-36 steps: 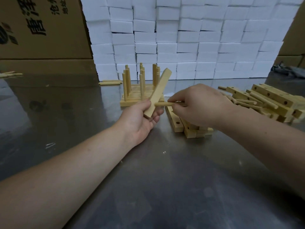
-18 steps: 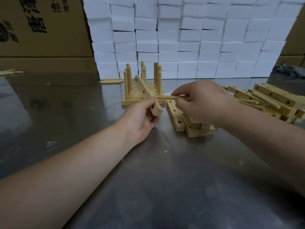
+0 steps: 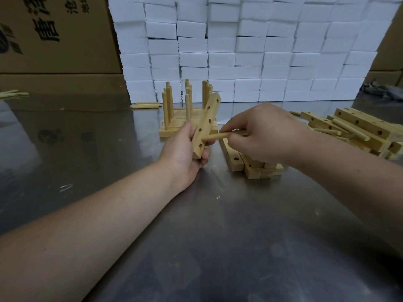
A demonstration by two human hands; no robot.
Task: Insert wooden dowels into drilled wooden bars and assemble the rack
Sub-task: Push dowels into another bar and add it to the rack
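My left hand (image 3: 187,153) grips the lower end of a drilled wooden bar (image 3: 207,123), which tilts up to the right with its row of holes facing me. My right hand (image 3: 261,134) pinches a wooden dowel (image 3: 214,136) held level, its left tip at a hole near the bar's lower end. Behind the bar stands an assembled rack (image 3: 185,127) of bars with several upright dowels. Under my right hand lies a short stack of drilled bars (image 3: 235,159).
A heap of drilled bars and loose dowels (image 3: 357,127) lies at the right on the metal table (image 3: 218,236). Two loose dowels (image 3: 145,105) lie at the back by a wall of white foam blocks (image 3: 239,51). Cardboard boxes (image 3: 54,40) stand back left.
My left hand has turned the bar from leaning left to leaning right, its holes now facing me. The dowel's tip has come up against a hole in the bar.
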